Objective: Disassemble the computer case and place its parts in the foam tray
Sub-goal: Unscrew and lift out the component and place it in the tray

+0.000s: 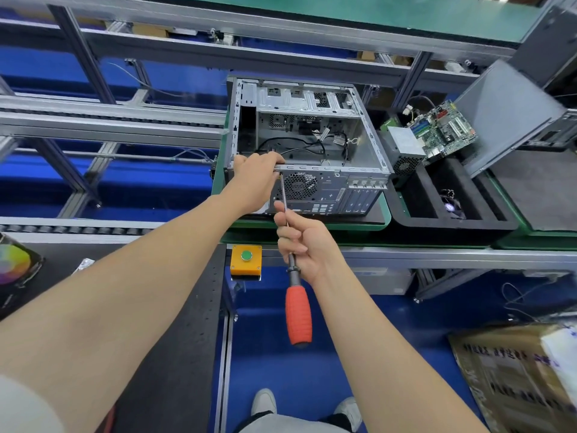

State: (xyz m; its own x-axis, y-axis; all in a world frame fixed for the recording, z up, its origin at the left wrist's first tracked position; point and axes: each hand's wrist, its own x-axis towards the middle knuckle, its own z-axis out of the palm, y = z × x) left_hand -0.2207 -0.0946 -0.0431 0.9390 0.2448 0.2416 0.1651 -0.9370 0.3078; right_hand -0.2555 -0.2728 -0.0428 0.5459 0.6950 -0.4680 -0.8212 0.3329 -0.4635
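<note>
Computer case (307, 145): at your 12 o'clock, open side up on a green pallet (312, 228), rear panel facing you, loose black cables inside.
Grey metal panel (505, 117): at 2 o'clock, tilted, its lower edge at the far right of the foam tray.
Foam tray (415, 214): black, just beside the case at its 3 o'clock, split into long compartments.
Cardboard box (515, 379): at 5 o'clock, low on the blue floor.
Motherboard (443, 129): tilted at the tray's far end, touching the power supply.
Power supply (406, 148): silver, at the tray's far left corner, near the case.
Screwdriver (298, 314): red handle hanging below your right hand, tip up against the case's rear panel at 10 o'clock of the fan grille.
Left hand (254, 179): you grip the case's rear top rail, fingers curled over it.
Right hand (304, 245): fingers curled round the screwdriver's metal shaft above the handle, thumb pressed along it.
Button box (246, 260): orange with a green button, at 6 o'clock of the case on the bench edge.
Fan (451, 207): small, wired, lying in a tray compartment.
</note>
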